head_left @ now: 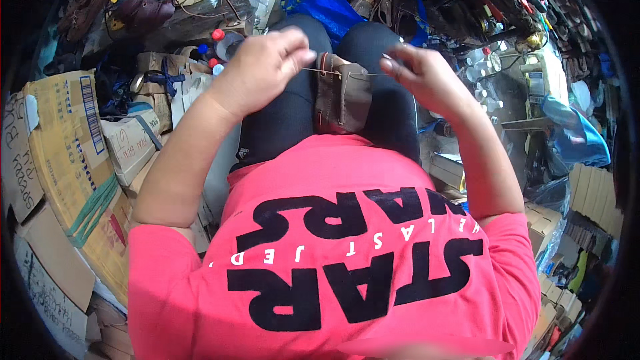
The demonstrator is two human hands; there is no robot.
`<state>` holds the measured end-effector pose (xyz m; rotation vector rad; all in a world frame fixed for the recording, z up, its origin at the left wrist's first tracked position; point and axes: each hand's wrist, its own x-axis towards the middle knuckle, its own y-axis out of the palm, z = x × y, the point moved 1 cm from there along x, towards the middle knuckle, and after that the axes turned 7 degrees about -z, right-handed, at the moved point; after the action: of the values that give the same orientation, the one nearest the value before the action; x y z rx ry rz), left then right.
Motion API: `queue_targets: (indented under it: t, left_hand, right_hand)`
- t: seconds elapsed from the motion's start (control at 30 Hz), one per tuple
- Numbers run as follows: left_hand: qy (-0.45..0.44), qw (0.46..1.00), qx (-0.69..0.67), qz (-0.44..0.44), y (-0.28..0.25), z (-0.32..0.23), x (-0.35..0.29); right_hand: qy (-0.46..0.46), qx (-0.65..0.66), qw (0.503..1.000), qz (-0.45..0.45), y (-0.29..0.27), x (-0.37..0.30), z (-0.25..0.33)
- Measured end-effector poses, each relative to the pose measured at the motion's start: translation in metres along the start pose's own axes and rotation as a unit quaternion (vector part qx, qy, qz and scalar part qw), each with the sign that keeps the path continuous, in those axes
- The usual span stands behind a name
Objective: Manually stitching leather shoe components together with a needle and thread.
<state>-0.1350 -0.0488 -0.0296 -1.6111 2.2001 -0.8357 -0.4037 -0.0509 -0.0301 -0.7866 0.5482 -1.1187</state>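
Between my thighs sits a brown leather piece (355, 99) with pale stitches along a seam; it looks like a shoe, though its full shape is hard to make out. A thin pale thread (360, 74) runs across it and out to both sides. My left hand (260, 70) is raised over my left thigh, its fingers pinched on the thread's left end. Over the right thigh, my right hand (430, 77) is closed with thumb and fingertips on the other end. Both hands are apart from the leather.
Cardboard boxes (60, 130) and a smaller white box (130, 147) are stacked at my left. A blue bag (323, 3) lies beyond my knees. Capped bottles (485, 67) and a blue plastic bag (573, 137) crowd my right side. Brown shoes (143, 7) lie at the far left.
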Motion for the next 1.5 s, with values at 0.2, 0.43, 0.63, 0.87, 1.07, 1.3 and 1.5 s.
queue_targets:
  t: [0.2,0.43,0.63,0.87,1.07,1.3,1.5]
  left_hand:
    - [0.205,0.937,0.284,-0.018,0.032,0.012,0.0]
    - [0.225,0.954,0.193,-0.045,0.028,0.05,0.005]
    - [0.085,0.992,0.053,0.075,0.027,0.027,0.035]
    - [0.113,0.975,0.013,0.192,0.033,0.028,0.056]
    - [0.102,0.975,0.023,0.194,0.037,0.03,0.056]
    - [0.097,0.977,0.022,0.189,0.037,0.029,0.055]
    - [0.093,0.977,0.027,0.192,0.035,0.028,0.057]
  right_hand:
    - [-0.029,-0.162,0.986,0.026,-0.002,-0.026,-0.007]
    - [0.112,-0.009,0.994,0.013,0.005,-0.04,-0.041]
    - [0.1,0.165,0.981,-0.023,-0.009,-0.027,-0.033]
    - [-0.134,-0.042,0.988,-0.062,0.019,-0.017,-0.017]
    - [-0.056,0.087,0.993,-0.055,0.027,-0.004,-0.015]
    - [-0.068,0.083,0.994,-0.027,0.022,0.003,-0.009]
    - [0.025,0.24,0.97,0.026,0.033,0.012,-0.024]
